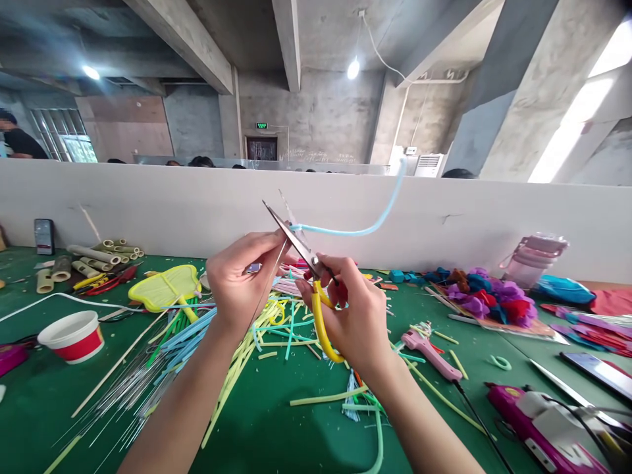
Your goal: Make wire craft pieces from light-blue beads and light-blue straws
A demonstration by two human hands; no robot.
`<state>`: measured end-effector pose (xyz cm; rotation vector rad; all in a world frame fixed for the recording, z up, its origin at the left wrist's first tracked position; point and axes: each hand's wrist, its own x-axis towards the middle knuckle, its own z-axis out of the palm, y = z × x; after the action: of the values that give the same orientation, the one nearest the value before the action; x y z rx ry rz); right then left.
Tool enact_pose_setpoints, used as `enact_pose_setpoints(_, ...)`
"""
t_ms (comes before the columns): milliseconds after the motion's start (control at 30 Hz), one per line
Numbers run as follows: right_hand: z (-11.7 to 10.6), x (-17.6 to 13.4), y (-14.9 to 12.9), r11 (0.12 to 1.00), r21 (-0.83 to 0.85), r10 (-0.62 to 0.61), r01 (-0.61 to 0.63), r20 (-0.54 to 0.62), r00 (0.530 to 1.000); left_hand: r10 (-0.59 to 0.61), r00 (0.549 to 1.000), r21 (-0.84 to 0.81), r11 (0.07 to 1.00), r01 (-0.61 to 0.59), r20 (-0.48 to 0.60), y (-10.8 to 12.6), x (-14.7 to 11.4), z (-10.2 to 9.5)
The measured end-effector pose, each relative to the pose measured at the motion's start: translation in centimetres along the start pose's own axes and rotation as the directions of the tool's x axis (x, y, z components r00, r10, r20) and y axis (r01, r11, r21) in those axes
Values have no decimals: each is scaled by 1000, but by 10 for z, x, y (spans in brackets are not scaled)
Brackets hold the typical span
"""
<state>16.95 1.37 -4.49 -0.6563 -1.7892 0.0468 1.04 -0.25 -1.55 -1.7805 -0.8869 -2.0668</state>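
Note:
My right hand (353, 306) grips scissors (316, 289) with yellow handles, fingers through the loops. Their blades are parted and point up and left. Between the blades lies the near end of a light blue flexible strip (355, 232), which curves away to the right and upward. My left hand (249, 270) is closed, thumb and fingers pinching at that same end. A thin wire (270, 289) runs down from those fingertips across the palm. The fingertips partly hide where strip and wire meet.
Below lie yellow-green strips (241, 368) and a bundle of wires (133, 382). A paper cup (74, 339) and bamboo pieces (99, 260) sit left. To the right are a pink glue gun (432, 355), fuzzy flowers (488, 296), a power strip (528, 421) and a phone (597, 375).

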Motion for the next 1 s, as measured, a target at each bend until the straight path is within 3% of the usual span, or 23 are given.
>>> enact_pose_setpoints(133,-2,1,1,999,-36,-28,28,0,1000,57,998,-74,996,-59,-34,-7,0,1)
enact_pose_setpoints(367,-6,4,1,974,-200,-94,101,44,995,-12,1000,-98,995,12,4,-11,-2,5)
enact_pose_setpoints(567,2,2,3,922,-367,-112,125,57,992,-46,999,-62,997,47,26,-13,-7,13)
enact_pose_setpoints(867,13,0,16,923,-355,-143,150,47,989,-213,972,-112,968,224,99,-19,-11,17)
enact_pose_setpoints(1000,20,-3,19,915,-391,-124,105,-26,992,-283,951,-161,940,301,122,-17,-10,19)
